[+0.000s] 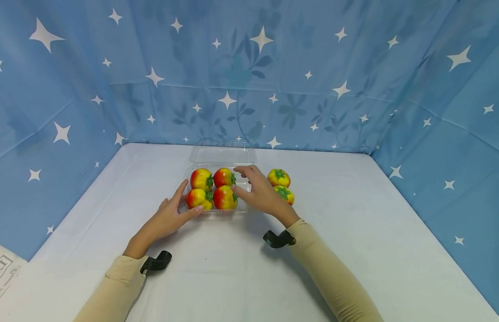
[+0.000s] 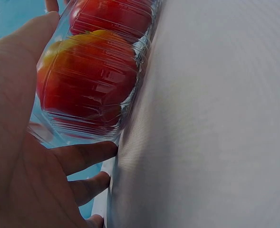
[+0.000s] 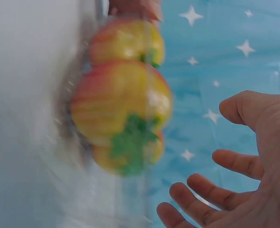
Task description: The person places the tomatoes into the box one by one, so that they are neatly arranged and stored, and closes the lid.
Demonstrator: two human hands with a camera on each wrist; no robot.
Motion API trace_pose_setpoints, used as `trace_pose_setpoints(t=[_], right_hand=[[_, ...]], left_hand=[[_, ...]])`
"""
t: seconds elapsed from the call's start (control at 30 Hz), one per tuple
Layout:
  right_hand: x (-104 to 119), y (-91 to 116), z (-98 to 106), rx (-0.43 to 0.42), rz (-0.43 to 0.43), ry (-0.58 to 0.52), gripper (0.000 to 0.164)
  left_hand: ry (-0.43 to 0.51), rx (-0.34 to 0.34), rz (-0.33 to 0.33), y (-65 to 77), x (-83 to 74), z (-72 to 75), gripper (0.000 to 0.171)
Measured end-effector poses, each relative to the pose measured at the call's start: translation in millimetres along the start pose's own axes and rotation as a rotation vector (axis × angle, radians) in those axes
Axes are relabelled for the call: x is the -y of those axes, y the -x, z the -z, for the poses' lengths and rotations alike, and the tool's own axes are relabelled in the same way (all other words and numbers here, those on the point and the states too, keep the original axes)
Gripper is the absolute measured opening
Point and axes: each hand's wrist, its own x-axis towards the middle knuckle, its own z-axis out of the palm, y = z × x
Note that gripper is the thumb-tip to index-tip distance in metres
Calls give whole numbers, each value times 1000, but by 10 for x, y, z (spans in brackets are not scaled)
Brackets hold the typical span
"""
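A clear plastic clamshell box (image 1: pixel 242 206) holds several red-and-yellow persimmon-like fruits (image 1: pixel 225 198) with green leafy tops, filling its left and middle. My left hand (image 1: pixel 172 217) rests at the box's left end, thumb along the front edge and fingers spread by the side. In the left wrist view, the fingers (image 2: pixel 85 156) extend straight beside the ribbed wall. Above the box's right part hovers my right hand (image 1: pixel 260 192), fingers loosely bent and holding nothing. The right wrist view shows its thumb and fingers apart, away from the blurred fruits (image 3: pixel 120 102).
Two more yellow fruits with green tops (image 1: pixel 279 177) lie on the white table (image 1: pixel 354 214) just right of the box, one partly behind my right hand. The box's clear lid (image 1: pixel 222 155) is folded back toward the blue star-patterned curtain (image 1: pixel 249 80).
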Motion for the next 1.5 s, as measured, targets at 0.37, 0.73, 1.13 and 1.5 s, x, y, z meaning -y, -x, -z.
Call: trace_pose_setpoints(t=[0.37,0.73,1.13,1.5], right_hand=[[-179,-25,456,-87,-77,-30,57],[-618,80,780,-81,-186,-35,54],[-1074,198,848,23,-301,-115,56],[-1316,207,788,67,-386,-153,67]], left_hand=[[-15,16,24,-26,30,8,107],[-9,21,41,-17,17,6,107],[-4,22,34,-16,13,1,106],[-8,24,30,-24,5,-1,106]])
